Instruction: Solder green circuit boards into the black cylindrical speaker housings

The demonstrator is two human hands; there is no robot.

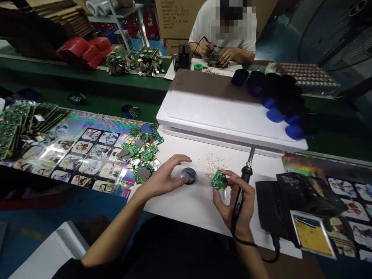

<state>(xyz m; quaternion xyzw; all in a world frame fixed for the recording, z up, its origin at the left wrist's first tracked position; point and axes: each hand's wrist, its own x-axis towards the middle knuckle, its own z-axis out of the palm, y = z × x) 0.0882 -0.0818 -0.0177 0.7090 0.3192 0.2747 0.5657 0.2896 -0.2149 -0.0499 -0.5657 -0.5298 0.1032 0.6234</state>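
Note:
My left hand [164, 176] rests open on the white work surface [186, 205], with its fingers arched beside a small round black tin [188, 175]. My right hand [235, 199] grips a black soldering iron [243, 182], its metal tip pointing away from me. The same hand pinches a small green circuit board [219, 180] between thumb and fingers. Light crumbs of debris [212, 164] lie scattered just beyond the board. The iron's cable runs down past my right wrist.
A heap of small green circuit boards [142, 155] lies on a holographic printed mat [87, 162] to my left. Ahead stands a white foam block [223, 112]. A black soldering station [273, 205] sits to my right. Across the green bench, a co-worker's hands [215, 52] work at a board.

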